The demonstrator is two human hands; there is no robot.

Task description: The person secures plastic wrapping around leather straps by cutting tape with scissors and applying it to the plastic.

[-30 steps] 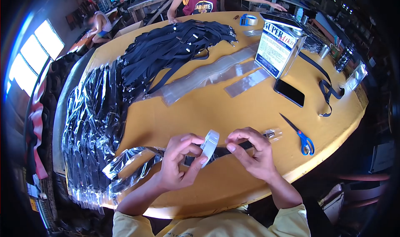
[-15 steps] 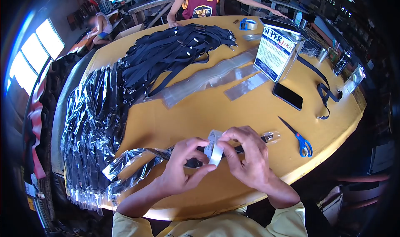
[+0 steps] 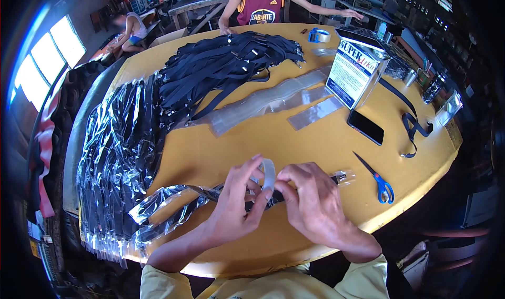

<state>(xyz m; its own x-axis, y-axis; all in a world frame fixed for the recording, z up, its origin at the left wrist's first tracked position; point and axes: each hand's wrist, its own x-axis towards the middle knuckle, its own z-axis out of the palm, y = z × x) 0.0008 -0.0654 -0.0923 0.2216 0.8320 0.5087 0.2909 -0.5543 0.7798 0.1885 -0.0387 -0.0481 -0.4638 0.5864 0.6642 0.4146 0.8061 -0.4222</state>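
Observation:
A roll of clear tape (image 3: 269, 174) is gripped between the thumb and fingers of my left hand (image 3: 239, 196). Close against its right side, my right hand (image 3: 311, 201) has thumb and forefinger pinched together at the roll; any strip of tape between them is too fine to make out. Below both hands lies a black strap in a clear plastic sleeve (image 3: 181, 194), stretching from the left pile to a clear end (image 3: 344, 177) at right. My hands cover its middle.
Sleeved black straps (image 3: 113, 167) fill the table's left side, with loose black straps (image 3: 226, 62) behind. Clear sleeves (image 3: 252, 107), a large tin (image 3: 355, 70), a phone (image 3: 365, 127), blue-handled scissors (image 3: 383, 186) and a tape dispenser (image 3: 319, 35) lie around. Another person (image 3: 261, 4) stands opposite.
The tape roll has turned in my left hand, whose fingers have lifted and straightened somewhat. My right hand has rolled over, its fingers curled tighter. The view has shifted slightly.

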